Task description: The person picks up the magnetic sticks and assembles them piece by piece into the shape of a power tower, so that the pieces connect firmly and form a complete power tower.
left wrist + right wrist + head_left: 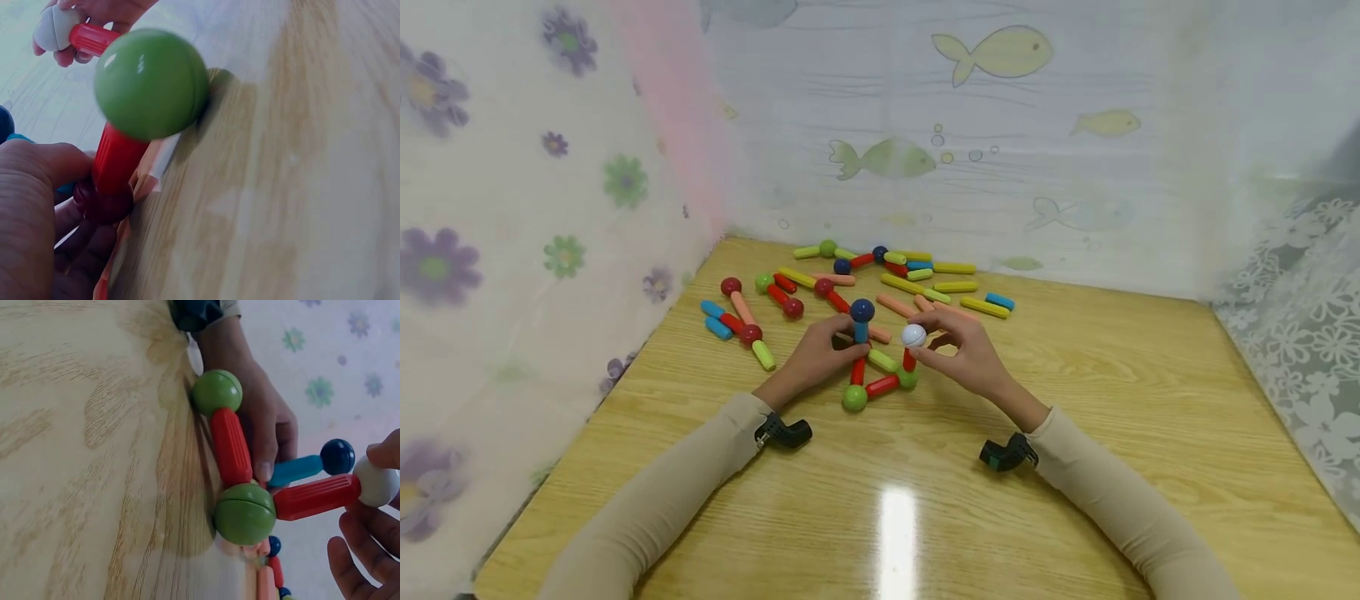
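White ball [913,335] is where the care goes: it's up on top of the right red rod [909,360], touching its end, and the rod stands on the right green ball [907,379]. Another red rod [882,386] runs along the counter [1120,517] to the near green ball [854,398].

Right hand [964,350] has thumb and fingertips clamped on the white ball. Left hand [816,354] has its fingers curled round the low end of the blue rod [861,332], right by the dark red ball [103,203], with the navy ball [862,311] up top.

My take: the step is getting that white ball sitting nicely on its rod. I'd push straight down the rod's line, no twisting, cause a sideways shove would probably pop the green joint. Left hand should just steady, light grip, so both uprights don't lean. Then I'd ease the right fingers off slowly and see if it holds.

Also, watch the knuckles: the lime rod [882,360] is just behind the build (can't tell if it's attached), and loose stuff like the yellow rod [955,287] lies farther back.
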Available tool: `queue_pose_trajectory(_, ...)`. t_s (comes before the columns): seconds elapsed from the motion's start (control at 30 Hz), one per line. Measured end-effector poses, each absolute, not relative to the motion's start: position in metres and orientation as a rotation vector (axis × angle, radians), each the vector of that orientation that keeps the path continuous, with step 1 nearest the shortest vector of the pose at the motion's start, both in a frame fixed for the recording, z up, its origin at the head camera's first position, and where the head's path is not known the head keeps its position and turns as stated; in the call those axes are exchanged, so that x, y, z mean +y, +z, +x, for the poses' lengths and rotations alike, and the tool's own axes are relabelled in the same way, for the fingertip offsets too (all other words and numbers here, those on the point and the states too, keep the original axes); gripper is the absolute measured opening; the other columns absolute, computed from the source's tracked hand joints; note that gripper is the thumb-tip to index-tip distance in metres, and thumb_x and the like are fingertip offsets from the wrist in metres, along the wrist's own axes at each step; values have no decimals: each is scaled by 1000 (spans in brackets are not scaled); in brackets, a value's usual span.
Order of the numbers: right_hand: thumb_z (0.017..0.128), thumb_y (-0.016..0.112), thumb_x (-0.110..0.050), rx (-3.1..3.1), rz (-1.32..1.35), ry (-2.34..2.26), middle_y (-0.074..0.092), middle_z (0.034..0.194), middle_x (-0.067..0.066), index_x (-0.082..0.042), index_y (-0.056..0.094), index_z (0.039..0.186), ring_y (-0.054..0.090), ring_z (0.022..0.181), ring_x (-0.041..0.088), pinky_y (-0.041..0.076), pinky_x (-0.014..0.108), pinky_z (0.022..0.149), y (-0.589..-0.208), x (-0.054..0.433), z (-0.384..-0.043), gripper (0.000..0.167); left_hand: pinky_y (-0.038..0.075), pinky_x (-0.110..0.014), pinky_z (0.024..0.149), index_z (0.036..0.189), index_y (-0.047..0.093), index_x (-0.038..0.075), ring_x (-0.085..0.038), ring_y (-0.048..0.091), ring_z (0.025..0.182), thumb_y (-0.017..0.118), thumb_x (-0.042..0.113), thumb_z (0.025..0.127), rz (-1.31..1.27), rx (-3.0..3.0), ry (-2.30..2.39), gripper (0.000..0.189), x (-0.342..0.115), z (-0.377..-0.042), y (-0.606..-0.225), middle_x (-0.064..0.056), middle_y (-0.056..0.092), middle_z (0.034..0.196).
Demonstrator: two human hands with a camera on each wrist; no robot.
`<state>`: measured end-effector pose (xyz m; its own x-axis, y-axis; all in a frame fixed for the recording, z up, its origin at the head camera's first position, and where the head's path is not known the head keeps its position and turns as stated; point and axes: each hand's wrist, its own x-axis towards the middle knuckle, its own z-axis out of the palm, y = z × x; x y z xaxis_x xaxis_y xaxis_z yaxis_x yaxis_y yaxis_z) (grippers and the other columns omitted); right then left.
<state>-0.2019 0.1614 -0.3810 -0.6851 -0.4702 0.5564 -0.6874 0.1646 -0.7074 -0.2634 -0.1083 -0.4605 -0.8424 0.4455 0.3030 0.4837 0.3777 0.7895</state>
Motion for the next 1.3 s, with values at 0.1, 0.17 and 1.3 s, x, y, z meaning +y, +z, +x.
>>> queue_pose_trajectory(0.1, 87, 73, 16, -2243, 1119, 1493, 70, 107, 21, 10, 67, 123, 68, 97, 31, 61, 49, 70, -381, 164, -200, 37, 54, -43, 93, 106, 72, 11, -21, 69, 104, 77, 22, 97, -905, -2571, -1515, 14, -107, -262, -459, 0, 72, 112)
queue_pose_trajectory(0.17, 87, 74, 16, -2257, 1107, 1480, 69, 110, 21, 11, 67, 122, 67, 99, 30, 61, 45, 71, -381, 165, -198, 37, 55, -44, 93, 111, 73, 9, -22, 69, 104, 77, 21, 97, -929, -2568, -1521, 19, -107, -262, -458, 0, 72, 111)
queue_pose_trajectory(1.3, 87, 83, 0, -2562, 1008, 1574, 70, 116, 14, -1, 59, 138, 68, 104, 33, 60, 49, 78, -436, 179, -216, 56, 52, -48, 86, 120, 69, -2, -32, 61, 99, 57, 0, 95, -688, -2360, -1339, 28, -127, -267, -439, -17, 65, 118)
